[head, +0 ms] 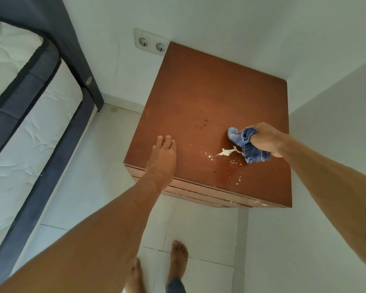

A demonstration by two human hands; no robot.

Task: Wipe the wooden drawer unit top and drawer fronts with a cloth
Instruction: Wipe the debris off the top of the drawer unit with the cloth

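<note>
One cloth (246, 144), blue with faint lighter stripes, bunched and crumpled, on the right-front part of the drawer unit top (209, 98). Its long axis runs diagonal, from a loose tip at upper left to a wider tail at lower right. Right hand (264, 139) grips it in a fist, fingers curled tight around the wad, knuckles up, forearm coming in from the right edge. Just left of the cloth: white crumbly residue (225, 152), one small clump plus scattered specks toward the front edge. A few dark spots (204, 123) sit further back on the top. Left hand (162, 159) lies flat, palm down, near the front-left corner, fingers straight and pressed together, pointing toward the wall. Top is smooth reddish-brown wood, matte, roughly square, tucked into a white wall corner. Drawer fronts (199, 192) show only as thin edges below the front lip. Double wall socket (151, 42) beside the back-left corner. Quilted mattress (30, 115) with dark trim at left, pale tiled floor (199, 225), bare feet (179, 259) below.
</note>
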